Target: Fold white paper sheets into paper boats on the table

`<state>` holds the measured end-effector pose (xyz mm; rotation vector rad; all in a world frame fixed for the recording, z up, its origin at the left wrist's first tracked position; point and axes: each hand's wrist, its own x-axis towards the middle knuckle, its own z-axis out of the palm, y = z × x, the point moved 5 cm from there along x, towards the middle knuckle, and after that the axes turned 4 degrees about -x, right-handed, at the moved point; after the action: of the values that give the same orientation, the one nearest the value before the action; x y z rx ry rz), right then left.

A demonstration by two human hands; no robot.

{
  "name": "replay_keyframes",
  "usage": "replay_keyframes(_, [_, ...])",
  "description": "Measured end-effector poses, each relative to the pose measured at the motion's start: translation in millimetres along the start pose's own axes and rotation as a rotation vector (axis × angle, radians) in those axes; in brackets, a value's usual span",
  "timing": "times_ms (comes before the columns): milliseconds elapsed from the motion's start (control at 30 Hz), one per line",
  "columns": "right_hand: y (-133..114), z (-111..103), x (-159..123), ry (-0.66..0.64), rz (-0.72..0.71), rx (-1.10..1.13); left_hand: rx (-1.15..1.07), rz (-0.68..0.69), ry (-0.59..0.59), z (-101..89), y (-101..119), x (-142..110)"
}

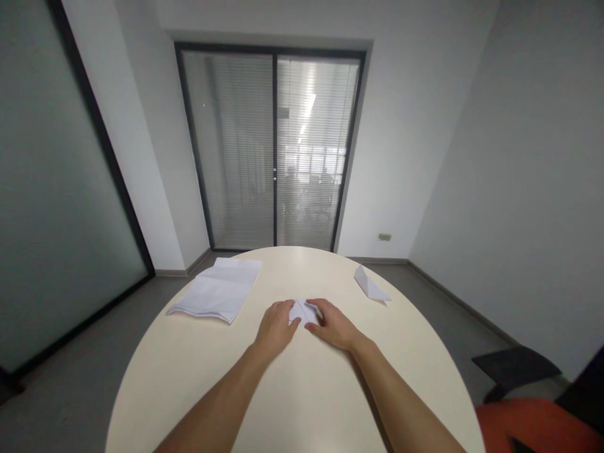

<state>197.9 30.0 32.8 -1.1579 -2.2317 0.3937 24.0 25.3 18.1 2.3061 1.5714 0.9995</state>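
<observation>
White folded paper lies near the middle of the round cream table, between your hands. Your left hand touches its left edge and your right hand its right, thumbs and fingers spread apart. Stacked sheets lie left; another folded piece lies right.

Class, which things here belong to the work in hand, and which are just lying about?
Apparently in use: left hand, right hand, small folded paper between them, round table beneath.

Seemingly lying about: larger paper on the left, folded piece on the right, red chair.
</observation>
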Motion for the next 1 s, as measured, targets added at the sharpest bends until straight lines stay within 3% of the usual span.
replay_keyframes(167, [0.6, -1.2, 1.5, 0.001, 0.037, 0.058, -0.078, -0.033, 0.035, 4.4, -7.5, 2.0])
replay_keyframes(333, [-7.0, -7.4, 4.1, 0.076, -0.017, 0.025, -0.210, -0.061, 0.101, 4.0, -14.8, 7.2])
replay_keyframes(700, [-18.2, -24.5, 6.4, 0.311, -0.160, -0.003, -0.180, 0.129, 0.227, -21.0, 14.8, 4.5])
replay_keyframes(1000, [-22.9, -20.9, 5.1, 0.235, -0.207, -0.033, -0.174, 0.152, 0.218, -22.4, 18.0, 4.1])
